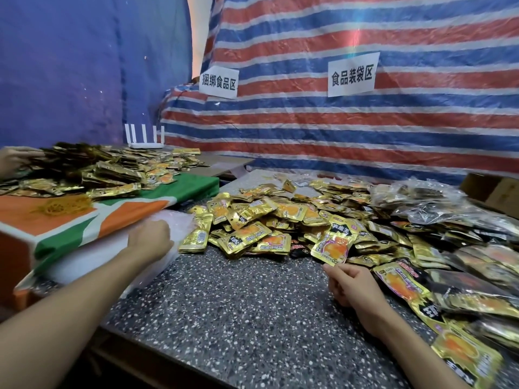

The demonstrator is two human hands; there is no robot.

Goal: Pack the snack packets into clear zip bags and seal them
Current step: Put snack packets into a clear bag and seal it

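Observation:
A big heap of gold snack packets [280, 217] covers the speckled stone table [238, 318] from the middle to the right edge. A stack of clear zip bags [179, 220] lies at the table's left side. My left hand [151, 240] rests on that stack with its fingers curled into the top bag; the fingertips are hidden. My right hand [351, 282] hovers low over the table, fingers loosely curled and holding nothing. Its thumb and forefinger are just below the corner of one gold packet [334, 245].
Filled clear bags [421, 200] pile up at the back right beside a cardboard box [494, 189]. On the left, a raised table under an orange-green cloth [112, 217] carries more packets and yellow rubber bands [60, 207]. Another person's hand [14, 161] works there. A striped tarp wall [337, 130] closes the back.

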